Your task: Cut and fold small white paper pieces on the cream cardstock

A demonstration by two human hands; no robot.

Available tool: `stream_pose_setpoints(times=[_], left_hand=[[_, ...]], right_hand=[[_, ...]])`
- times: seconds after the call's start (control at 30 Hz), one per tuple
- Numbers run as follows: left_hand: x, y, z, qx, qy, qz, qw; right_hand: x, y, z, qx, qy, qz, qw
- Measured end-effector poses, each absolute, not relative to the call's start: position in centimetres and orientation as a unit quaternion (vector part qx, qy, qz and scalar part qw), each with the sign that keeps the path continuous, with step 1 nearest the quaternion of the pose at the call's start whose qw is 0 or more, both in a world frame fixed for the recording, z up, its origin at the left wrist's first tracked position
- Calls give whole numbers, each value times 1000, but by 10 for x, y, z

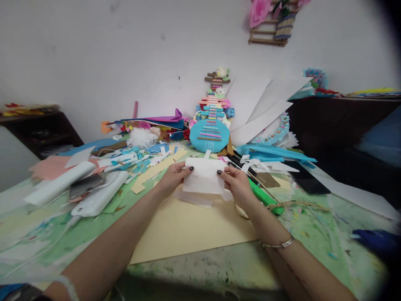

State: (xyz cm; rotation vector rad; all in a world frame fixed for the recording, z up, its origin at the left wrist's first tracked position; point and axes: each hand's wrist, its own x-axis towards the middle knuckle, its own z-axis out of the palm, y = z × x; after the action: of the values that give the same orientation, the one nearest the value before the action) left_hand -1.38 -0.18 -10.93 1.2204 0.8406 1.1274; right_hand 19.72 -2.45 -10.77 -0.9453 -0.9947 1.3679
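My left hand (171, 177) and my right hand (235, 184) each pinch one side of a white sheet of thin paper or fabric (204, 176), held just above the table. Thumbs with dark nails press on its top corners. Below it lies a large tan sheet of card (184, 228) with a loose white strip (194, 200) on it. A silver bangle (278, 243) circles my right wrist.
A blue paper lute model (209, 129) leans on the wall behind. Coloured paper scraps (147, 159), white rolls (62, 182), a green tool (265, 196) and white boards (263, 113) crowd the green-stained table (313, 234). Dark shelves stand left and right.
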Motion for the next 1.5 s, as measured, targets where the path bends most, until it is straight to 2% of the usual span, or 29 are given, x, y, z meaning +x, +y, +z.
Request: stream_pose_setpoints(times=[0.2,0.4,0.73,1.5], left_hand=[[-20,6,-114,526,405,499,557],[-24,3,-106,522,340,508,595],[-20,-5,-96,492,347,525,601],[-19,-8,-93,504,326,526,602]], right_hand=[[201,-20,-109,-416,-453,554,561],[207,-19,-105,-368,-428,595,572],[209,-24,-97,-315,-458,593,582],[208,-25,-95,-323,-438,592,594]])
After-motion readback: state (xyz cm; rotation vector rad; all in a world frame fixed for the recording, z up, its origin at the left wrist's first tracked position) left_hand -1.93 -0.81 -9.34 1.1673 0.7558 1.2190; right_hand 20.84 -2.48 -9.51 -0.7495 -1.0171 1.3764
